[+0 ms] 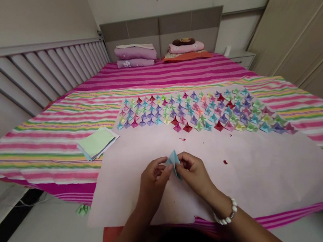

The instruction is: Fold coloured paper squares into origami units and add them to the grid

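Between my two hands is a light blue folded paper piece (pixel 174 160), its pointed tip upward. My left hand (pixel 155 177) pinches its left side between thumb and fingers. On the other side, my right hand (pixel 194 171) grips the right edge the same way; a white beaded bracelet (pixel 233 206) circles that wrist. Both hands hover over a large pale paper sheet (pixel 128 183) laid across the bed. Beyond them stand rows of small folded paper pieces (pixel 180 109) in blue, purple, green, pink, red and yellow.
A stack of loose paper (pixel 97 142), green on top, lies to the left. Red paper scraps (pixel 225 162) dot the sheet. Folded bedding (pixel 135 54) sits by the headboard (pixel 162 31). A green paper item (pixel 83 209) is on the floor at left.
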The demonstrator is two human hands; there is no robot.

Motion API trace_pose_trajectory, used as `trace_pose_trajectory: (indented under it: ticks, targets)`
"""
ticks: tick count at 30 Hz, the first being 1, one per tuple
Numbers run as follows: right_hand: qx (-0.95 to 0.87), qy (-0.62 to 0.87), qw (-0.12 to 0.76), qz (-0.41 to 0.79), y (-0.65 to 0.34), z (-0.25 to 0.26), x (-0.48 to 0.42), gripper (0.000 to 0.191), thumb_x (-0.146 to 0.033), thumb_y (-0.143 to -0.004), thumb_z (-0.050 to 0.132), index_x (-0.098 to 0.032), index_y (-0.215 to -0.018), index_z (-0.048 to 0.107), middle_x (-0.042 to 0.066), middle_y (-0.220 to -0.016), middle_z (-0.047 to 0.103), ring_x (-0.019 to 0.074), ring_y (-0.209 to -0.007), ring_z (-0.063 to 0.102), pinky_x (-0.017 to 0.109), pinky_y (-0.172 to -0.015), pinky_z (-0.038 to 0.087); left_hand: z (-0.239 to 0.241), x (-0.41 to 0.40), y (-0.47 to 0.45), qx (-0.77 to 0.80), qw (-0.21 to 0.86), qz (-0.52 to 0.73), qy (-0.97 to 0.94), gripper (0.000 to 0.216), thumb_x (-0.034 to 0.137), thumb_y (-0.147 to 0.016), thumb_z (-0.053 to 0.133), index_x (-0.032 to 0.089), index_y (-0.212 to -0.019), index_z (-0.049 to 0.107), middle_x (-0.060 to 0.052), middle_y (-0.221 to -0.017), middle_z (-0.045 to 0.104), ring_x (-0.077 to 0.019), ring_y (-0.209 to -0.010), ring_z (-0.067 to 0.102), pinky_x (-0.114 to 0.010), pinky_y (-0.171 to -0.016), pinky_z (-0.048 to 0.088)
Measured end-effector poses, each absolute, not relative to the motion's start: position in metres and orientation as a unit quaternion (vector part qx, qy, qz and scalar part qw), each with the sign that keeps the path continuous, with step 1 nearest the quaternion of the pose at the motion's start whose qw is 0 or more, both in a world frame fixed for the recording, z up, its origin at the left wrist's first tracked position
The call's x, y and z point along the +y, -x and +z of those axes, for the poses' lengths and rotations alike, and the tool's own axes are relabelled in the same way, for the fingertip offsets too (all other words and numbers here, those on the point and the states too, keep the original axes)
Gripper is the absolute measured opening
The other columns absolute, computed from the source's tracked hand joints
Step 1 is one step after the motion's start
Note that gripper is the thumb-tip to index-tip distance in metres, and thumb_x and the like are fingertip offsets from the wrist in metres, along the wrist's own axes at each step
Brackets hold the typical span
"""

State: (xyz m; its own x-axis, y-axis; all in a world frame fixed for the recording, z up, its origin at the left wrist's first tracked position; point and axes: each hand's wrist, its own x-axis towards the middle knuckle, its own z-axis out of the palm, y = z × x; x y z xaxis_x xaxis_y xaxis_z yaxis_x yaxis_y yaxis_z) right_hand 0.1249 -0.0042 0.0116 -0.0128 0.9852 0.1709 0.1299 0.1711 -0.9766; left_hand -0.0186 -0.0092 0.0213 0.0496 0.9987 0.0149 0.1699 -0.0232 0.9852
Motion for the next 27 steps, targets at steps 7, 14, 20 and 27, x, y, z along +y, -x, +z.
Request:
trace_pose_trajectory:
  ticks: [7,14,20,27]
  targets:
    - [-0.657,0.478,0.521,0.262,-0.12,0.017,-0.008,0.018,-0.008,-0.076,0.051,-0.019,-0.081,0.065,0.002,-0.078,0.059,0.0143,-0.065,0.053,0.026,-0.058,0.042,0.02,-0.011,0.008,0.549,0.311,0.452,-0.631,0.029,0.025,-0.079,0.058,0.015,-0.106,0.062,-0.01,-0.096,0.068,-0.018,-0.078,0.067,-0.03,-0.066,0.056]
    - [-0.64,0.492,0.528,0.265,-0.12,0.016,-0.008,0.021,-0.007,-0.074,0.051,-0.02,-0.082,0.066,0.003,-0.081,0.061,0.0152,-0.067,0.054,0.027,-0.058,0.042,0.02,-0.011,0.007,0.573,0.294,0.453,-0.617,0.02,0.018,-0.079,0.056,0.017,-0.099,0.055,-0.002,-0.077,0.064,-0.0138,-0.064,0.063,-0.027,-0.06,0.054]
    - [-0.564,0.492,0.566,0.344,-0.121,0.009,-0.003,0.018,-0.011,-0.07,0.054,-0.02,-0.078,0.067,0.001,-0.078,0.061,0.0131,-0.062,0.051,0.025,-0.053,0.039,0.016,-0.009,0.011,0.487,0.229,0.465,-0.703,0.015,0.007,-0.082,0.044,0.02,-0.079,0.051,-0.007,-0.096,0.063,-0.018,-0.092,0.064,-0.033,-0.076,0.054]
    - [-0.469,0.473,0.566,0.487,-0.125,0.01,-0.001,0.01,-0.022,-0.071,0.061,-0.019,-0.08,0.063,-0.003,-0.059,0.057,0.0105,-0.049,0.045,0.023,-0.045,0.036,0.02,-0.006,0.019,0.404,0.242,0.325,-0.82,0.047,-0.001,-0.08,0.041,0.022,-0.116,0.059,-0.01,-0.119,0.059,-0.0199,-0.109,0.059,-0.036,-0.092,0.05]
